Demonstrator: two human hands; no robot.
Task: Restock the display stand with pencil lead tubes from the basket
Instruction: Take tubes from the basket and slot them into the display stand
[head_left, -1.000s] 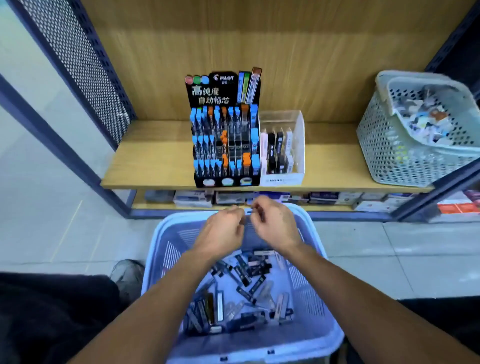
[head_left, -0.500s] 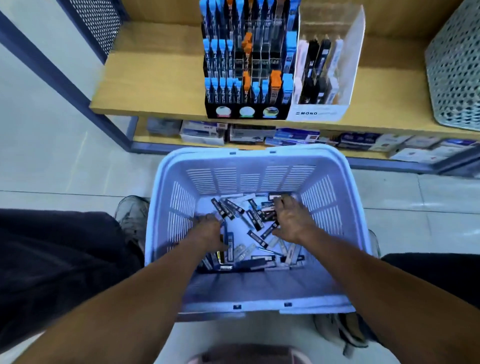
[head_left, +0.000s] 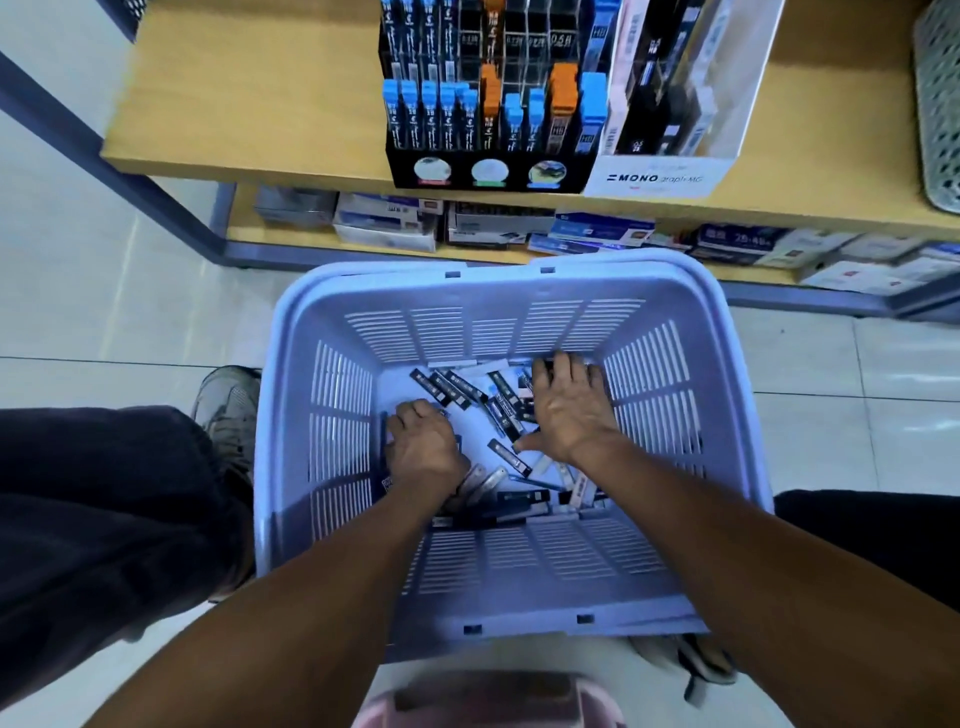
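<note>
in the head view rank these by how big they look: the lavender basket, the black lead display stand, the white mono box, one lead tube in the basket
1. lavender basket, nearest the camera, which inflates it
2. black lead display stand, top cropped
3. white Mono box, also cropped, so its order against the stand is unsure
4. lead tube

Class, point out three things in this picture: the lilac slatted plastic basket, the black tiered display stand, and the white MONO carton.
Lilac slatted plastic basket (head_left: 519, 332): head view, far inner wall.
Black tiered display stand (head_left: 457, 171): head view, front base panel.
White MONO carton (head_left: 660, 177): head view, printed front face.
</note>
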